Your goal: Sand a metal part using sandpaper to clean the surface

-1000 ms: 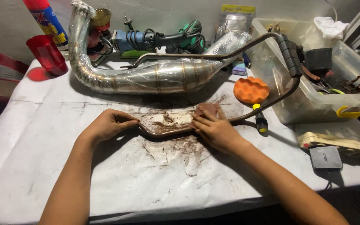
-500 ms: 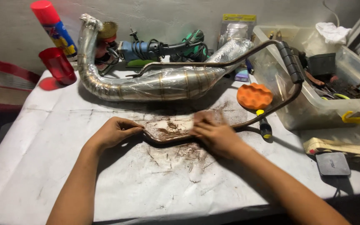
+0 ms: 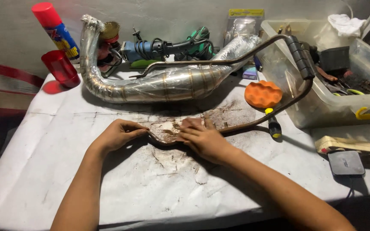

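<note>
Currently, head view: left hand (image 3: 118,134) is closed around one end of a rusty bent metal bar (image 3: 245,124); right hand (image 3: 204,139) lies flat, fingers extended, pressing a brownish abrasive sheet (image 3: 192,123) onto the bar near table centre. Bar curves right and up, ending in a black ribbed grip (image 3: 300,57). Rust-brown dust is scattered over the white paper-covered table (image 3: 65,171). Behind it lies a shiny steel exhaust pipe (image 3: 159,83), bulbous, wrapped in clear film. An orange foam pad (image 3: 263,94) sits just beside the bar. Clear plastic bin (image 3: 322,107) at right holds assorted tools. At rear left stand a spray can (image 3: 56,30) with red cap and a red cup (image 3: 60,68).
</note>
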